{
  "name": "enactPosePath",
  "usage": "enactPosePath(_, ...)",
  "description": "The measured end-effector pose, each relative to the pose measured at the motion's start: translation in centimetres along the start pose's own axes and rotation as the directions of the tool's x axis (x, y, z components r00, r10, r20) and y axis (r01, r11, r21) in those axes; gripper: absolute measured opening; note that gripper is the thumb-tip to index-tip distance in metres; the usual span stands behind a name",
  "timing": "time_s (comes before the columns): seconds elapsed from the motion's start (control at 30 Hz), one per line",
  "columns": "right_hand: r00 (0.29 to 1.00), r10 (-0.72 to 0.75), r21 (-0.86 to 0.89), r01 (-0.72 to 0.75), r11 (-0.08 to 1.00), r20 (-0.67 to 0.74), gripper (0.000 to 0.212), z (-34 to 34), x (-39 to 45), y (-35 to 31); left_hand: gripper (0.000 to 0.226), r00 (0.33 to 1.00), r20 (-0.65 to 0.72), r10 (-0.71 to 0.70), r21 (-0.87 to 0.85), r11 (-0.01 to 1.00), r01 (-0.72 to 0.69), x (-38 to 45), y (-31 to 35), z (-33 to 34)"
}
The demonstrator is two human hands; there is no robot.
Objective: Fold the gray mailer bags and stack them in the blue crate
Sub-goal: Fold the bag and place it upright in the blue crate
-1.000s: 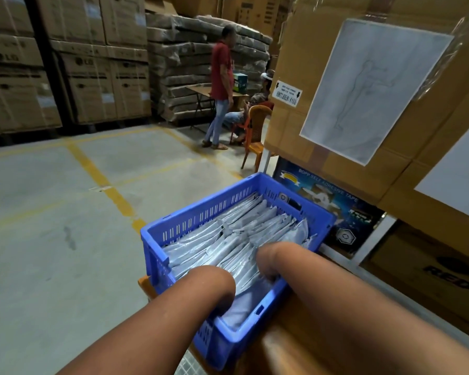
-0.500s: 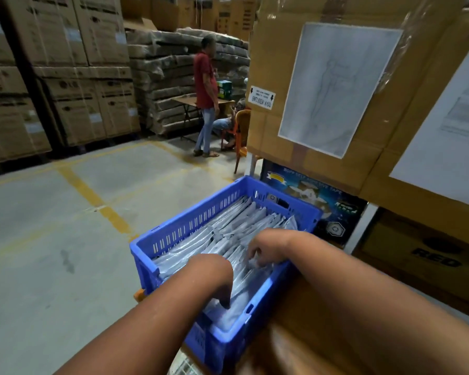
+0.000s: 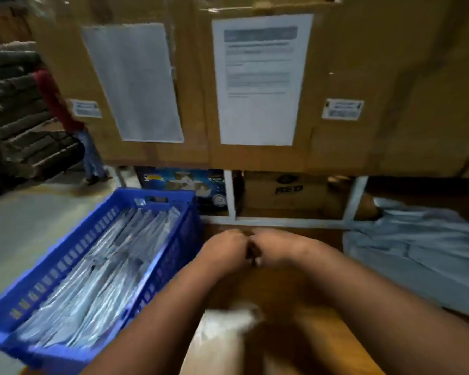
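**Hands Met Over the Wooden Surface, Crate Sat Full on the Left**

I saw the folded gray mailer bags (image 3: pixel 98 277) packed in rows inside the blue crate (image 3: pixel 171 255), which sat at the left end of the wooden surface (image 3: pixel 290 299). A loose pile of unfolded gray bags (image 3: pixel 417 253) lay on that surface, well apart on the right. Between the two, my left hand (image 3: pixel 225 249) and right hand (image 3: pixel 276 246) touched knuckle to knuckle above the wood, fingers curled under. The frame blurred badly, so I could not tell whether those fingers held anything. Behind the surface stood tall cardboard boxes (image 3: pixel 390 77) with a printed sheet (image 3: pixel 257 79) taped on. A person in a red shirt (image 3: pixel 57 101) stood far off at the left.
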State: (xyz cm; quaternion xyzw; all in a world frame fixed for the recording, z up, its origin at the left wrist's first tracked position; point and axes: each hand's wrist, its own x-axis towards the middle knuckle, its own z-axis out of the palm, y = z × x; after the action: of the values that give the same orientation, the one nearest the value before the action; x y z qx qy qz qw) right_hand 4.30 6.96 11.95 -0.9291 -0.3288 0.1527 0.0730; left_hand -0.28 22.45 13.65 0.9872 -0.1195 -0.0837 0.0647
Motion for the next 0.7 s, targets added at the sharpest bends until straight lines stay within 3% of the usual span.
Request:
enactPosePath(0.17,0.972,0.231,0.092,-0.235,0.968,0.052,0.047,4.4,-11.3,9.6,0.040,0.950,0.156,0.272,-0.033,0.962,-0.270,3.6,11.1,5.1)
enactPosePath(0.3,0.920,0.387,0.152,-0.393,0.907,0.068,0.059,9.2,-19.8,16.3,0.040,0.905,0.192,0.379,-0.036,0.924,-0.379,5.6,18.8,9.9)
enactPosePath(0.5,0.825,0.544,0.164,-0.521,0.837,-0.154,0.048,12.6,-28.1,24.0,0.046,0.874,0.220,0.434,-0.004,0.896,-0.444,8.9,27.5,14.5)
enactPosePath(0.63,0.737,0.567,0.135,-0.561,0.817,-0.367,0.034,13.4,-29.8,27.6,0.058,0.909,0.127,0.397,0.166,0.895,-0.414,12.1,31.0,15.3)
enactPosePath(0.7,0.724,0.569,0.136,-0.566,0.813,-0.390,0.040,13.6,-29.5,28.9,0.070,0.926,0.111,0.360,0.216,0.901,-0.376,14.0,32.2,15.4)
